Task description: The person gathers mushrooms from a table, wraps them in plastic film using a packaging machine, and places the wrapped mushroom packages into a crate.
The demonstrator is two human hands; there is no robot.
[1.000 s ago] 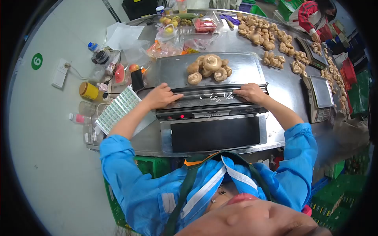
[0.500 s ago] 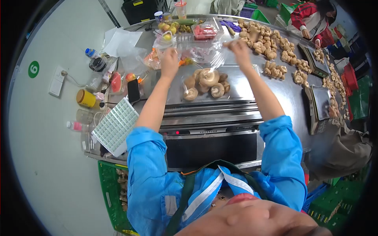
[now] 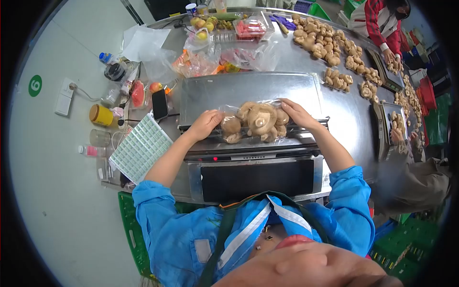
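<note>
A film-covered pack of mushrooms [image 3: 262, 120] lies across the front bars of the metal wrapping machine [image 3: 205, 98]. My left hand [image 3: 206, 123] is closed on the pack's left end, fingers curled against the clear film. At the opposite end, my right hand [image 3: 297, 114] grips the film and the pack's edge with bent fingers. Several brown caps show through the shiny plastic, one large cap on top. The pack's underside is hidden.
Loose mushrooms [image 3: 318, 40] are heaped at the back right, beside weighing scales [image 3: 385, 71]. A co-worker's hands [image 3: 392, 60] are over the far scale. A label sheet [image 3: 140, 149], a phone [image 3: 160, 104] and a yellow jar [image 3: 103, 115] stand left; fruit and plastic bags [image 3: 201, 62] lie behind.
Both my hands have come down toward me from the raised film and now hold the pack's two ends. The pack has moved nearer, from the plate onto the front bars.
</note>
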